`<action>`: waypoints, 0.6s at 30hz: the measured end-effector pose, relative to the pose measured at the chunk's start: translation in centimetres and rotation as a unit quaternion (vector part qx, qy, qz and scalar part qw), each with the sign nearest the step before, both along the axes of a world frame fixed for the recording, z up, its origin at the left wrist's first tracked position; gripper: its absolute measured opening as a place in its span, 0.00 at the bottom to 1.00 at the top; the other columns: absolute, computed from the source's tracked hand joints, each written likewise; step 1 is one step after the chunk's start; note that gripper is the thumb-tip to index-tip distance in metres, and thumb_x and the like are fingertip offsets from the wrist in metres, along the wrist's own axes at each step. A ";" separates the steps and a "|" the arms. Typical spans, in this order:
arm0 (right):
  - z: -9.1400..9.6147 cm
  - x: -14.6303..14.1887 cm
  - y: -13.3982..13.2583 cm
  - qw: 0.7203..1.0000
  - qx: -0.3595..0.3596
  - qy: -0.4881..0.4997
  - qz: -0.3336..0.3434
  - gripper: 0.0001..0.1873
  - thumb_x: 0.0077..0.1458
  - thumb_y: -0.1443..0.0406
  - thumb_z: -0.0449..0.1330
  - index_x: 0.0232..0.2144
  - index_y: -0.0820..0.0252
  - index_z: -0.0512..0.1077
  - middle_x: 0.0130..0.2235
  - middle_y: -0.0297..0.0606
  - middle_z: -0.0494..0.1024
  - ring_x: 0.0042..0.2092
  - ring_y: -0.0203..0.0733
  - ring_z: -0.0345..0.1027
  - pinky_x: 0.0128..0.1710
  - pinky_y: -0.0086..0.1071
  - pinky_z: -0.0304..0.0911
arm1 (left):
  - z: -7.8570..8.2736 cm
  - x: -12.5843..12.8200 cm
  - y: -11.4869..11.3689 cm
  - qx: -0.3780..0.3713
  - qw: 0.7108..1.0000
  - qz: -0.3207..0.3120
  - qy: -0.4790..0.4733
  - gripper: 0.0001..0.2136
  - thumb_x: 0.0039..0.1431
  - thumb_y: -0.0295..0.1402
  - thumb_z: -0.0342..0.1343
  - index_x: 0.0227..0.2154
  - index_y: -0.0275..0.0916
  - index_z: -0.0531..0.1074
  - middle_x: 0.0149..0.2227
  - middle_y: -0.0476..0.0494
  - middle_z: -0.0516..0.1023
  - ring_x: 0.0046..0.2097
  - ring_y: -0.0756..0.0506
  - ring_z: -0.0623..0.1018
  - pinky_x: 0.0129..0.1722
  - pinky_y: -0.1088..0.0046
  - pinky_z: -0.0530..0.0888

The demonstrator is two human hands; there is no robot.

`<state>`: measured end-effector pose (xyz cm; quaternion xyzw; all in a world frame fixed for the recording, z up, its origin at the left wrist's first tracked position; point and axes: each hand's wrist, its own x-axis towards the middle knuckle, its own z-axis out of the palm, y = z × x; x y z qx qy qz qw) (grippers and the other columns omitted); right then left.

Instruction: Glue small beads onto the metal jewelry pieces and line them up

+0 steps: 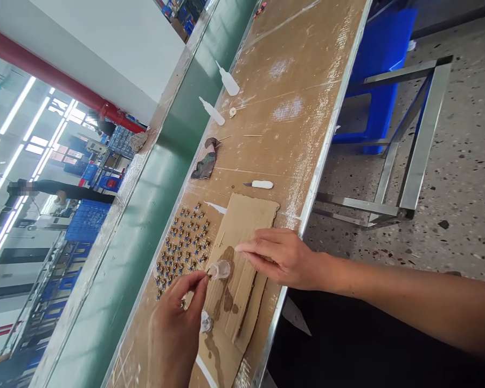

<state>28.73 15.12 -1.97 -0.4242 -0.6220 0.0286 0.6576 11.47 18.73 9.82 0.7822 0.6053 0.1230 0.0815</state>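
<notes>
My left hand (181,310) is closed in a pinch, with the tip of a small brass-coloured part (209,276) showing at its fingertips. Right beside that pinch stands a small clear jar (221,269) on a piece of cardboard (248,215) stained with dark wet patches. Over the cardboard, my right hand (281,256) has thumb and forefinger pressed together; whatever is between them is too small to make out. Several small brass and blue parts (186,240) stand in rows on the table, left of the cardboard. A crumpled clear piece (206,321) lies near my left wrist.
Beyond the cardboard lie a white-handled knife (262,184), a dark cloth scrap (205,161) and a thin stick (252,135). Two white nozzle bottles (228,83) are by the green ledge (178,116). A metal frame (422,140) and blue stool (382,70) stand right; people are far left.
</notes>
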 end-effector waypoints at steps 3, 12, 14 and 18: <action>0.0 0.1 0.0 1.000 0.005 -0.001 -0.004 0.09 0.60 0.71 0.50 0.36 0.67 0.71 0.24 0.34 0.69 0.27 0.30 0.60 0.27 0.24 0.59 | 0.1 0.3 0.2 -0.005 1.000 -0.012 0.007 0.09 0.45 0.44 0.56 0.22 0.46 0.77 0.26 0.48 0.80 0.31 0.43 0.77 0.33 0.69 0.72; 0.1 0.1 0.1 1.000 0.005 0.001 -0.007 0.10 0.61 0.70 0.49 0.35 0.66 0.70 0.24 0.34 0.69 0.27 0.30 0.61 0.27 0.24 0.59 | -0.1 0.3 0.5 -0.003 0.999 -0.040 0.001 0.08 0.45 0.42 0.56 0.21 0.46 0.76 0.24 0.50 0.79 0.29 0.45 0.76 0.32 0.71 0.72; 0.1 0.1 0.1 1.000 0.006 0.001 -0.007 0.10 0.60 0.71 0.49 0.35 0.66 0.71 0.24 0.34 0.69 0.27 0.30 0.60 0.27 0.24 0.59 | -0.2 0.3 0.6 -0.003 0.999 -0.042 0.007 0.07 0.46 0.41 0.56 0.22 0.46 0.76 0.25 0.50 0.79 0.29 0.45 0.77 0.32 0.71 0.72; 0.1 0.1 0.0 1.000 0.006 -0.001 -0.010 0.11 0.61 0.70 0.48 0.35 0.66 0.71 0.23 0.33 0.67 0.26 0.30 0.59 0.26 0.24 0.58 | -0.1 0.5 0.5 -0.002 0.999 -0.048 0.018 0.07 0.47 0.41 0.56 0.22 0.46 0.76 0.25 0.50 0.79 0.30 0.45 0.77 0.32 0.71 0.72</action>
